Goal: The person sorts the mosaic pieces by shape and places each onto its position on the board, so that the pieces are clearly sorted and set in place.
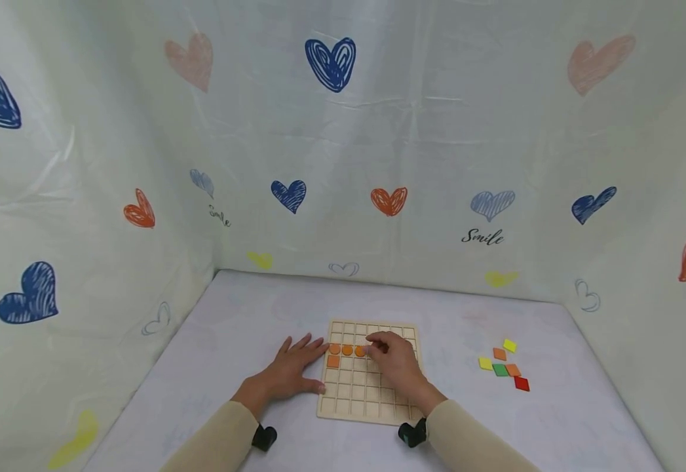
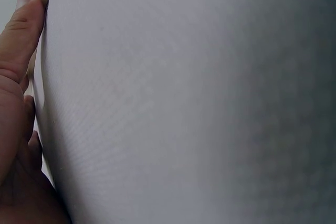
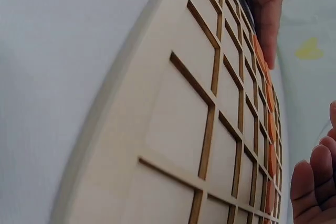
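Observation:
A square wooden grid board [image 1: 351,392] lies on the table. Round orange pieces [image 1: 347,351] sit side by side in one row of its cells, with a square orange piece [image 1: 333,361] below the leftmost one. My left hand [image 1: 288,370] is spread flat at the board's left edge, fingertips and thumb touching it; its thumb [image 2: 21,35] also shows in the left wrist view. My right hand [image 1: 400,364] is over the board, bent fingertips beside the rightmost visible round piece. Whether they pinch a piece is hidden. More orange pieces [image 3: 270,198] show in the right wrist view.
Several loose diamond-shaped tiles lie right of the board, among them a yellow tile [image 1: 510,345], a green tile [image 1: 500,370] and a red tile [image 1: 521,383]. A white curtain [image 1: 343,144] printed with hearts stands around the back and sides of the table [image 1: 248,308].

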The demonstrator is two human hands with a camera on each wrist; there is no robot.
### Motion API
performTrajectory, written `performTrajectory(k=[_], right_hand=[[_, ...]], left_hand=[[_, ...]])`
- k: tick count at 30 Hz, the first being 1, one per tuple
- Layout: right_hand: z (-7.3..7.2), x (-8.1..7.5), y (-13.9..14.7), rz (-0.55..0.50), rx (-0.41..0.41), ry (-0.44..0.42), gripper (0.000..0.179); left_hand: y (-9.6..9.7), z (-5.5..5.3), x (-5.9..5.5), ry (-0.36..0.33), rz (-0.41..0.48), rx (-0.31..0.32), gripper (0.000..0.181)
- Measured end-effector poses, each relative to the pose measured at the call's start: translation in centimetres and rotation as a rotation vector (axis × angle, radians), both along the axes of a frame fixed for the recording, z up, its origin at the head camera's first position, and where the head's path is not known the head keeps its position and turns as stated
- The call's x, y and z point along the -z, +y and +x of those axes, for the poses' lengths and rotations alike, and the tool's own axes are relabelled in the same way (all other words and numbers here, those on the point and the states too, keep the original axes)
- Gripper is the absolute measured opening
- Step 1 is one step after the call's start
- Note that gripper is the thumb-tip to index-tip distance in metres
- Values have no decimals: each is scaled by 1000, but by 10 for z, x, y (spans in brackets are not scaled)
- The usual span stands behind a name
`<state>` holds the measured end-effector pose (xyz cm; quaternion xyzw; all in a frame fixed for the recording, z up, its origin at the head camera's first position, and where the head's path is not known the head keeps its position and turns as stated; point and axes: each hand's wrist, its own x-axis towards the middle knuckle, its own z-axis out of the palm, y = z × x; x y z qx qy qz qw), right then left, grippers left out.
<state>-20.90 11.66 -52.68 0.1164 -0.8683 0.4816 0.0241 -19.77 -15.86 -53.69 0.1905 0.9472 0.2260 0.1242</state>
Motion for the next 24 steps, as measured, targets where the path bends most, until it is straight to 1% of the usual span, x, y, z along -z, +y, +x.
performTrajectory(k=[3,7,14,17,24], right_hand=[[-3,-1,11,-15,42,10,22],[-5,-4,24,-27,92,0,24],[-7,-13,45,0,189,-32,27],[-6,-15,55,26,236,-25,27],[-4,-13,87,115,342,14,30]], left_hand=[[1,1,1,2,-1,-5,96],[1,1,2,5,-1,-3,95],[3,0,3,9,-12,-1,94],[4,0,3,10,-30,-3,95],[2,3,-2,14,-8,-14,95]])
